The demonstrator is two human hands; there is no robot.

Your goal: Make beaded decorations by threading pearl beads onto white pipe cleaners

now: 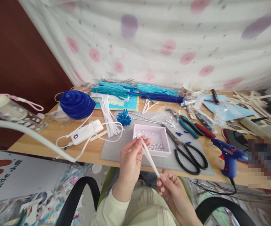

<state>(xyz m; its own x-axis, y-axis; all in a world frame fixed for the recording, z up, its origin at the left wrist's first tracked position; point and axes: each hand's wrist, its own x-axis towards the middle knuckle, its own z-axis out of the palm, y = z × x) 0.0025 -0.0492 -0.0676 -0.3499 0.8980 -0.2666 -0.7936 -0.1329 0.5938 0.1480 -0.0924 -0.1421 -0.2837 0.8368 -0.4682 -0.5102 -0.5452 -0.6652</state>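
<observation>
A few white pipe cleaners (151,159), lying close together, stretch slantwise between my two hands over the table's front edge. My left hand (133,153) pinches their upper end, in front of a pale pink box (168,142) of white pearl beads (157,145). Lower and to the right, my right hand (169,185) grips the other end between thumb and fingers. Black-handled scissors (179,144) lie right of the box, blades resting near its corner. A blue tinsel-like cluster (124,117) sits behind the box to the left.
White pipe cleaners (109,117) and a blue wound ball (77,104) lie left, near a white power bank (86,132). Blue and turquoise pipe cleaners (114,89) are piled behind. Pliers (189,127) and a blue glue gun (229,157) with a trailing cord are on the right.
</observation>
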